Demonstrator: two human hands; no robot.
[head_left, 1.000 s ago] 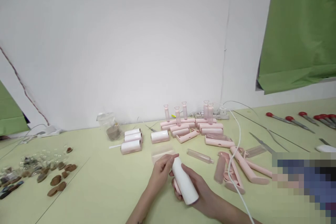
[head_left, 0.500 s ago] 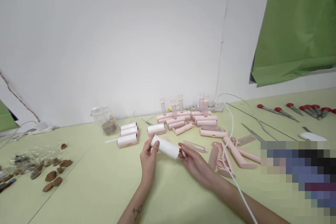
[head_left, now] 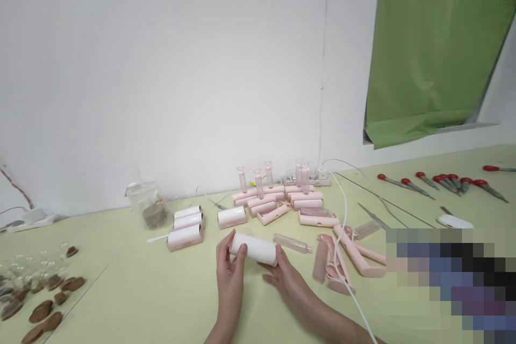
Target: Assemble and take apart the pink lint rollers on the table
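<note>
A white lint roll (head_left: 255, 248) is held above the table between both hands, lying nearly level. My left hand (head_left: 231, 274) closes on its left end, the thumb on the near side and the fingers behind. At the right end, my right hand (head_left: 296, 287) grips the roll with its thumb and fingers. Just beyond it, a pink holder with a white roll (head_left: 231, 217) lies on the table. Several more rolls in pink holders (head_left: 185, 236) line up to the left. A clear pinkish bottle (head_left: 292, 243) lies right behind my right hand.
Pink housings (head_left: 306, 201) and upright clear bottles (head_left: 258, 185) stand near the wall. Loose pink parts (head_left: 358, 255) lie to the right, crossed by a white cable (head_left: 342, 226). Red-handled tools (head_left: 419, 188), scissors (head_left: 373, 215), a plastic bag (head_left: 151, 207) and brown pieces (head_left: 42, 312) surround the work area.
My right hand has closed onto the right end of the roll, where its fingers were at the edge. The roll now lies more level. The camera view has turned right and up.
</note>
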